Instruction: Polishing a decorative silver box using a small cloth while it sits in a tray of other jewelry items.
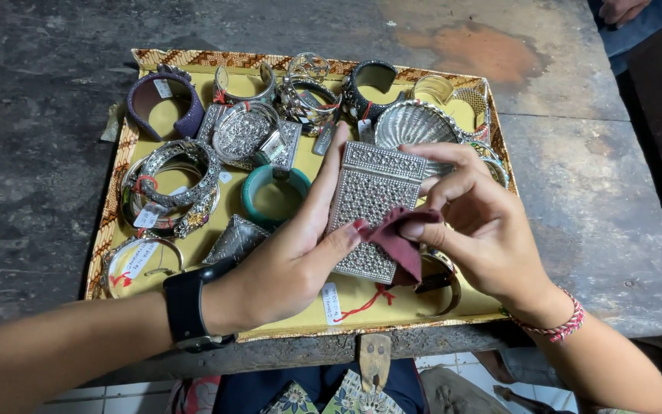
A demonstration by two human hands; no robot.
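My left hand (289, 257) grips a flat rectangular silver case (371, 195) with a dotted, embossed face, holding it tilted above a tray. My right hand (480, 222) pinches a small dark red cloth (394, 238) against the lower right part of the case. A white price tag on red string (346, 303) hangs below the case. A black watch sits on my left wrist and a red woven bracelet on my right wrist.
The yellow-lined tray (362, 295) with a patterned rim lies on a dark worn table (40, 153). It holds several silver bangles and cuffs, a purple cuff (164, 100), a green bangle (273, 192) and a shell-shaped silver dish (415, 123). Another person's hand (622, 9) shows at the top right.
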